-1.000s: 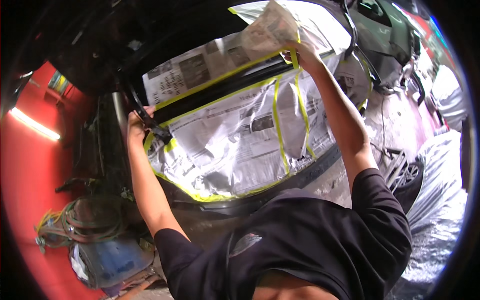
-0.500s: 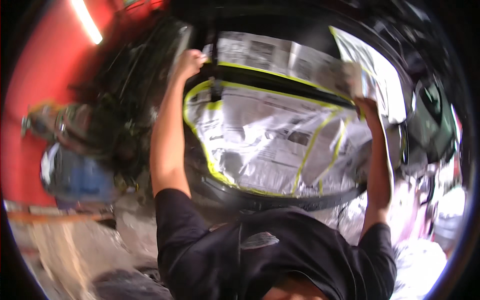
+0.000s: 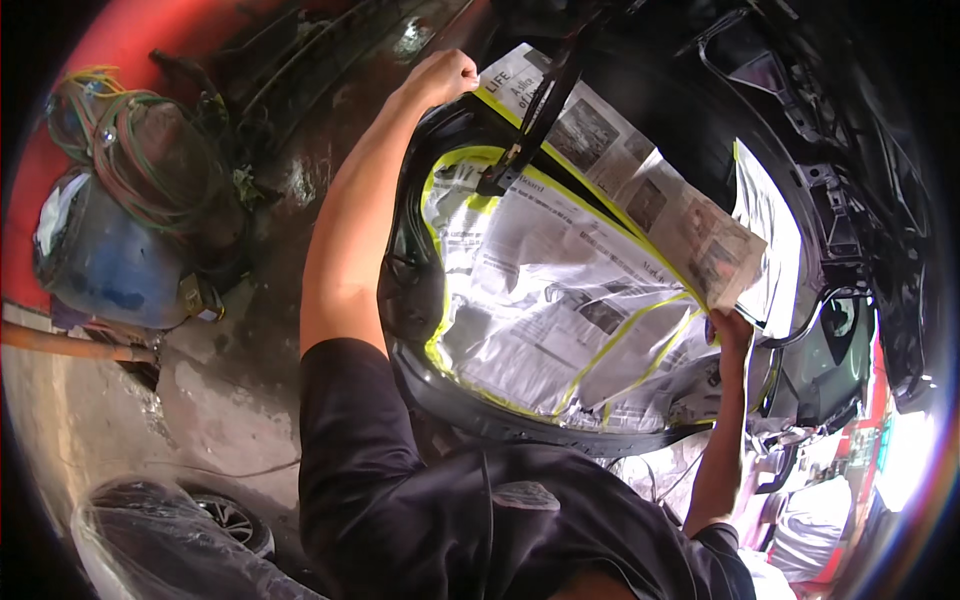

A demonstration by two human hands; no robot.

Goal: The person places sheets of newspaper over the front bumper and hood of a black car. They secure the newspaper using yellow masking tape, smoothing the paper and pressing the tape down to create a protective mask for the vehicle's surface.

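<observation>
A long newspaper strip point(image 3: 640, 170) with yellow masking tape along its lower edge stretches at a slant between my hands. My left hand point(image 3: 440, 80) is closed in a pinch at the strip's far left end. My right hand point(image 3: 732, 330) grips its near right end, the fingers partly hidden under the paper. Below the strip, a larger newspaper sheet point(image 3: 560, 270), bordered and crossed by yellow tape, covers an opening in a black car body. A dark strut point(image 3: 550, 105) passes over the strip near my left hand.
Another white paper sheet point(image 3: 770, 225) hangs behind my right hand. To the left are a blue drum point(image 3: 125, 250) and coiled hoses point(image 3: 150, 150). An orange bar point(image 3: 75, 342) lies at the left edge. At lower left, clear plastic point(image 3: 150, 530) drapes something near a wheel point(image 3: 230, 522).
The view has turned, so the car panel and strip now slant down to the right. My right hand appears lower and my left higher; both still hold the strip.
</observation>
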